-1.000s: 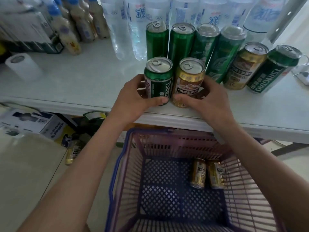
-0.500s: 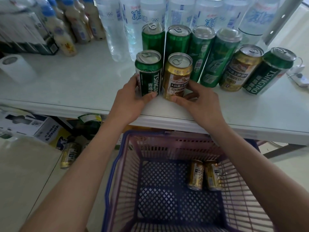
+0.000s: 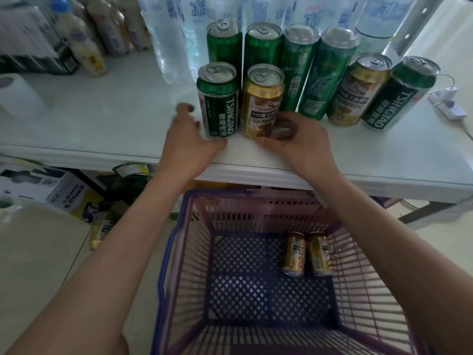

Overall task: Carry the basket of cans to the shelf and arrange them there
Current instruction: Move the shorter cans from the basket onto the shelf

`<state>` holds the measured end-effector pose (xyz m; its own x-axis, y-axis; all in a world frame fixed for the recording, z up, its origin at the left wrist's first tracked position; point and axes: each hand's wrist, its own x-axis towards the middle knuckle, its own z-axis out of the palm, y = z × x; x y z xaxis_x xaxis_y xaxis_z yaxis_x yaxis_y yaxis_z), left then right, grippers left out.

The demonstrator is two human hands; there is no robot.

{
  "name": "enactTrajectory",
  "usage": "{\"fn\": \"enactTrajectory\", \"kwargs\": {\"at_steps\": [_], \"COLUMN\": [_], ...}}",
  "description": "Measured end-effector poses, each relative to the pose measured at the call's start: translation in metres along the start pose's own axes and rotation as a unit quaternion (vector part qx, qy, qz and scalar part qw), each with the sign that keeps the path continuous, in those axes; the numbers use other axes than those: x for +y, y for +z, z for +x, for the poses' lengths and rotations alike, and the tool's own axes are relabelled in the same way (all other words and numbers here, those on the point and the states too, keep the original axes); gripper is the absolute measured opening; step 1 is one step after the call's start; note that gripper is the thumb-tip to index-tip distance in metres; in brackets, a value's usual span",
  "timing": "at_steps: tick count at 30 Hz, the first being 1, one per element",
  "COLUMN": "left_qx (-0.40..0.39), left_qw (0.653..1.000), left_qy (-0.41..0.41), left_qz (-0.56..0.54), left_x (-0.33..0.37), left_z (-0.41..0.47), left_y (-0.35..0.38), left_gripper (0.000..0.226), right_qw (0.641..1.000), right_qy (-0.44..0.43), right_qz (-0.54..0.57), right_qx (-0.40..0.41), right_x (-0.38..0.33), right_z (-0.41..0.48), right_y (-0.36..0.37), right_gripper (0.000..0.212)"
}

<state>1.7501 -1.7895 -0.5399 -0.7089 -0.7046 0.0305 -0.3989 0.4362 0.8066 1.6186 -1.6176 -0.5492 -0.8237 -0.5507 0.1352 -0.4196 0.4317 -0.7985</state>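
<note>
On the white shelf point(image 3: 102, 129) a green Tsingtao can point(image 3: 220, 103) and a gold can point(image 3: 262, 103) stand upright side by side near the front edge. Behind them runs a row of several green and gold cans point(image 3: 299, 70). My left hand point(image 3: 189, 142) is just left of the green can, blurred, fingers spread, holding nothing. My right hand point(image 3: 299, 142) sits by the gold can's base with thumb and curled fingers loosened around it. Below the shelf stands the purple basket point(image 3: 169, 252) with two gold cans point(image 3: 294, 253) lying on its bottom.
Clear water bottles point(image 3: 174, 34) and milky drink bottles point(image 3: 84, 47) fill the back of the shelf. A paper roll point(image 3: 15, 96) stands at the left, a white power strip point(image 3: 448, 103) at the right. Under the shelf are a cardboard box point(image 3: 38, 185) and a stray can point(image 3: 102, 226).
Both hands pushed the green and gold cans back on the shelf toward the rear row. Now the left hand has come off the green can and the right hand's grip has loosened.
</note>
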Motion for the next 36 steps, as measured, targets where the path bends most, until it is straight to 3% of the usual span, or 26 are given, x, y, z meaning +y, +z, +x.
{"fn": "enactTrajectory", "kwargs": {"at_steps": [2,5,6,8,10,12,15,17,19,21,23,25,29,33,36], "left_qx": [0.086,0.085,0.056,-0.039,-0.178,-0.312,-0.475,-0.526,-0.519,-0.472,-0.418,-0.385,-0.386,-0.387,-0.378], "left_qw": [0.996,0.991,0.992,0.984,0.954,0.900,0.797,0.769,0.796,0.846,0.882,0.891,0.887,0.893,0.897], "left_qy": [-0.001,0.068,0.099,0.168,0.218,0.233,0.214,0.167,0.100,0.035,-0.024,-0.058,-0.104,-0.172,-0.167], "left_qz": [0.030,0.074,0.062,0.049,0.103,0.196,0.307,0.322,0.293,0.247,0.216,0.235,0.232,0.152,0.158], "left_x": [0.005,0.015,0.020,0.025,0.025,0.014,-0.018,-0.042,-0.061,-0.075,-0.088,-0.098,-0.105,-0.102,-0.102], "left_z": [-0.013,-0.039,-0.048,-0.066,-0.082,-0.096,-0.118,-0.132,-0.139,-0.141,-0.139,-0.138,-0.134,-0.125,-0.122], "left_y": [0.005,0.018,0.025,0.042,0.064,0.092,0.146,0.184,0.215,0.240,0.260,0.276,0.295,0.299,0.295], "left_gripper": [0.071,0.035,0.027,0.036,0.033,0.021,0.013,0.032,0.042,0.048,0.050,0.050,0.061,0.072,0.060], "right_qw": [0.999,0.997,0.997,0.995,0.984,0.936,0.787,0.740,0.755,0.804,0.846,0.867,0.846,0.819,0.813], "right_qy": [0.034,0.070,0.073,0.078,0.074,0.070,0.149,0.255,0.321,0.257,0.220,0.255,0.293,0.319,0.312], "right_qz": [0.028,0.038,0.036,0.063,0.148,0.225,0.198,0.077,-0.116,-0.304,-0.346,-0.325,-0.373,-0.383,-0.414], "right_qx": [0.005,0.014,0.016,0.005,-0.073,-0.262,-0.565,-0.618,-0.561,-0.442,-0.340,-0.279,-0.244,-0.282,-0.265], "right_x": [0.003,0.005,0.005,0.005,0.009,0.018,0.047,0.079,0.121,0.162,0.194,0.217,0.235,0.242,0.242], "right_z": [-0.002,-0.012,-0.016,-0.024,-0.030,-0.034,-0.041,-0.050,-0.068,-0.092,-0.114,-0.128,-0.137,-0.132,-0.142], "right_y": [-0.003,-0.006,-0.008,-0.014,-0.027,-0.048,-0.064,-0.054,-0.032,-0.012,0.009,0.025,0.033,0.032,0.040], "right_gripper": [0.050,0.036,0.030,0.015,0.006,0.011,0.031,0.037,0.038,0.036,0.032,0.027,0.029,0.052,0.074]}}
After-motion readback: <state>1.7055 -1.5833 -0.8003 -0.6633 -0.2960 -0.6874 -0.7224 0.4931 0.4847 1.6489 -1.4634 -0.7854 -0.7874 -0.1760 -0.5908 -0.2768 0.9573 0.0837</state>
